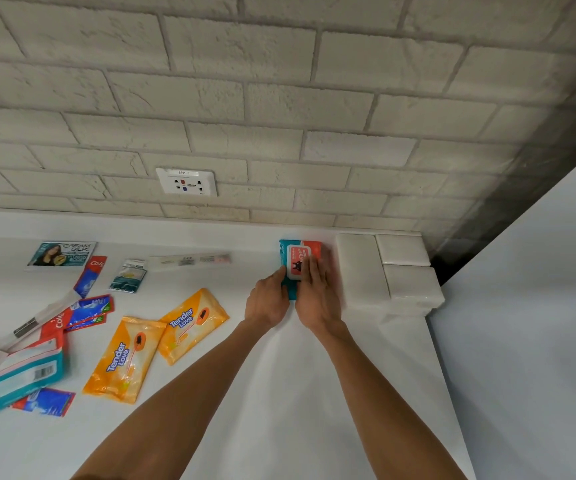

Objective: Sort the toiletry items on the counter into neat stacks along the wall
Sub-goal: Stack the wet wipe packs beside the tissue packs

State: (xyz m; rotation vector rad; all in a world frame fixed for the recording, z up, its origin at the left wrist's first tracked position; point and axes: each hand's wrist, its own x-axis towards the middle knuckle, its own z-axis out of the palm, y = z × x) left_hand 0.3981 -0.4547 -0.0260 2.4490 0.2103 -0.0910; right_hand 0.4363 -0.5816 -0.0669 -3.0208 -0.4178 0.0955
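Left of the frame: loose sachets (90, 306) and two orange wipe packs (123, 358) lie scattered on the white counter (279, 393). Centre: both forearms reach forward, close together. The left hand (267, 299), fingers curled, grips the left edge of the teal-and-red wipes pack (298, 254). The right hand (317, 296) lies flat on top of the pack, fingers straight. The pack sits by the wall (279, 133), just beside the white tissue packs (359, 268) at right.

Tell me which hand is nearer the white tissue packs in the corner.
Right. The right hand lies flat on the teal wipes pack, directly beside the white tissue packs; the left hand holds that pack's opposite, left edge, farther away.
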